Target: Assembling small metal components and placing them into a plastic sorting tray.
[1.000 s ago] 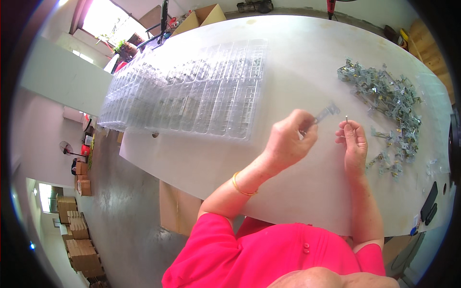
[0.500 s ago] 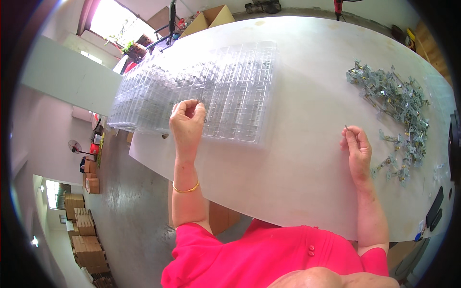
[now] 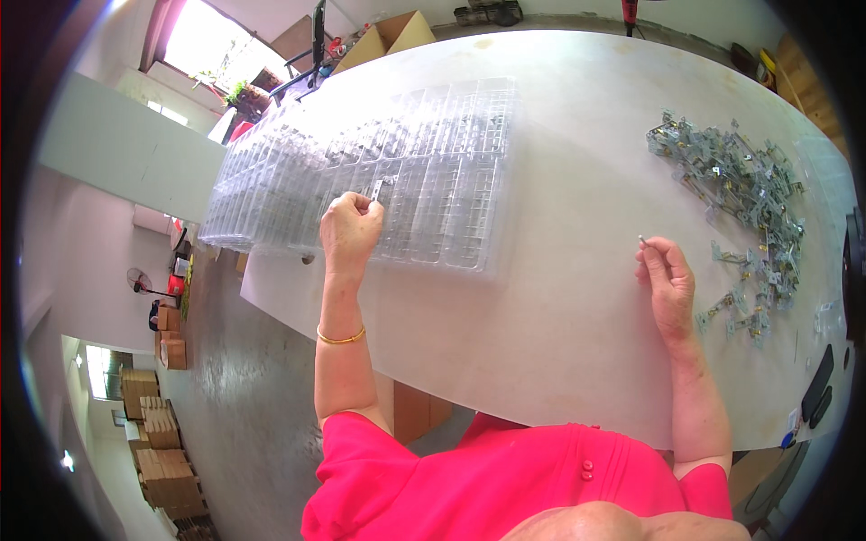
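Note:
Over the near middle of the stacked clear plastic trays, my left hand pinches a small metal bracket that sticks up past the fingertips. The trays have long narrow compartments, several with small metal parts in them. My right hand is held over the table to the right, its thumb and forefinger closed on a small thin metal piece with only its tip showing. Beyond that hand lies a loose heap of small metal brackets with brass-coloured bits.
A pale table carries everything; its left edge slants toward me. A black flat object lies by the right edge. An open cardboard box stands behind the far edge. Stacked cartons are on the floor at lower left.
The metal bracket in my left hand now shows plainly above the fingers, as the hand has turned and shifted slightly. My right hand has barely moved, slightly to the left.

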Demonstrator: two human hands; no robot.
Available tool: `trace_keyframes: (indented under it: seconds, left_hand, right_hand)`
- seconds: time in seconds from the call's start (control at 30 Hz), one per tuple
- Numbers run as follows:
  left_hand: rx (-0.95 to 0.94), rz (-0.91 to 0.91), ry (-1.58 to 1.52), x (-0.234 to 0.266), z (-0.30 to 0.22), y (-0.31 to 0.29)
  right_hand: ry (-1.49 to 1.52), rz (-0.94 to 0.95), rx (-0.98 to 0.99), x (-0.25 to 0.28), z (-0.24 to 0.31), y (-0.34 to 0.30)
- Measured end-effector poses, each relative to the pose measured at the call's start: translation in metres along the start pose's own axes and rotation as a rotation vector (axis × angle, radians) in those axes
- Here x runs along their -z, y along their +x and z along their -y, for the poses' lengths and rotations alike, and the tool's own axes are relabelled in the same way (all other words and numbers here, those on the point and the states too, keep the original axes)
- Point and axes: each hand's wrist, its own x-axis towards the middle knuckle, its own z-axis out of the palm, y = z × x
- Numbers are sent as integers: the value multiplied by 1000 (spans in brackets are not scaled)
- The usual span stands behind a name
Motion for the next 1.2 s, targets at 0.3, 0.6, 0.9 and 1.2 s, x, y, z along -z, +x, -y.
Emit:
trace_keyframes:
  seconds: [0.3, 0.6, 0.9, 1.2]
  left_hand:
    - [-246, -119, 152, -11, -4, -6]
    - [-608, -89, -148, -21, -123, -73]
    - [-1211, 245, -362, -98, -246, -175]
    - [-1266, 675, -173, -159, -298, -210]
  right_hand:
    - [-16, -7, -2, 0, 3, -6]
    - [-393, 212, 491, -24, -6, -10]
    - [-240, 235, 576, -31, -20, -18]
    - [-334, 665, 133, -11, 4, -18]
